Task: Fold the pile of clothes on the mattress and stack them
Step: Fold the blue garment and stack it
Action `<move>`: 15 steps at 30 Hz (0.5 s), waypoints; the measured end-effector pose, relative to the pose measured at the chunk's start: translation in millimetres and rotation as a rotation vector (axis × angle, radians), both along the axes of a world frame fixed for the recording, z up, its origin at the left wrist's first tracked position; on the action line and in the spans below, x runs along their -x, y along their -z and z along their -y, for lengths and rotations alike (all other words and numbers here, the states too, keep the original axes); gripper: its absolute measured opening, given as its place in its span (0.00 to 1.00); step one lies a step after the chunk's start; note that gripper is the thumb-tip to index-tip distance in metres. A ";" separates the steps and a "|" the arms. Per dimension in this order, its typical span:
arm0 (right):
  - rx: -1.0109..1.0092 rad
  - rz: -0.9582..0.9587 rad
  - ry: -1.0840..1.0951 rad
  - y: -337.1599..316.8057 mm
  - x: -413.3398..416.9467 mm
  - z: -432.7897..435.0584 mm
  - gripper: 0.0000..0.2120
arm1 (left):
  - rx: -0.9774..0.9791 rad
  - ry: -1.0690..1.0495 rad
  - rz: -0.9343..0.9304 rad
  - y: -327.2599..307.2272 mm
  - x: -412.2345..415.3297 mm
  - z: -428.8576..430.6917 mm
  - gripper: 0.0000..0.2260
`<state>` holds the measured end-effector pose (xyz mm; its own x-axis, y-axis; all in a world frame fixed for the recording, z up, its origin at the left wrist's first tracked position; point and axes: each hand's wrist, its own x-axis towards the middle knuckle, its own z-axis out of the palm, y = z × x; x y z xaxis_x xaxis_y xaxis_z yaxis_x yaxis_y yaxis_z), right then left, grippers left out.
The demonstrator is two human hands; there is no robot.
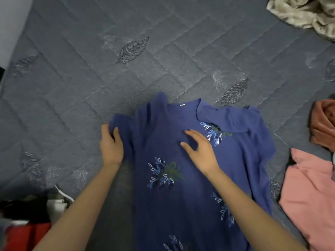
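Head view, left hand (111, 144) grips blue garment (155, 138) edge, mattress (90, 69) beyond

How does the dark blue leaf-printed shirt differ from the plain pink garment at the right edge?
The dark blue leaf-printed shirt carries leaf motifs; the plain pink garment has none. The blue shirt lies spread out, the left hand gripping its sleeve and the right hand resting on it; the pink garment lies rumpled and untouched. Both lie on the grey quilted mattress.

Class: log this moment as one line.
step: folding blue shirt | left hand: grips sleeve | right hand: rests on chest | surface: mattress
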<state>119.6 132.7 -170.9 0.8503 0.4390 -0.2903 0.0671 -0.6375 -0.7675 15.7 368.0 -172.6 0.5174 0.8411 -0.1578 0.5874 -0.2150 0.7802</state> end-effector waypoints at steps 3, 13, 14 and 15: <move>0.015 0.000 0.052 3.4 -5.2 -3.9 0.20 | -0.077 -0.089 -0.021 -13.5 11.0 -7.8 0.06; -0.023 -0.106 0.221 2.2 -29.2 22.7 0.20 | 0.147 0.294 0.121 -13.1 -16.6 62.0 0.05; -0.024 -0.087 0.216 1.6 -29.6 27.5 0.20 | 0.165 0.314 0.115 -8.5 -19.5 71.2 0.06; -0.021 -0.062 0.207 1.3 -30.3 31.9 0.19 | 0.164 0.320 0.109 -4.7 -21.1 77.9 0.08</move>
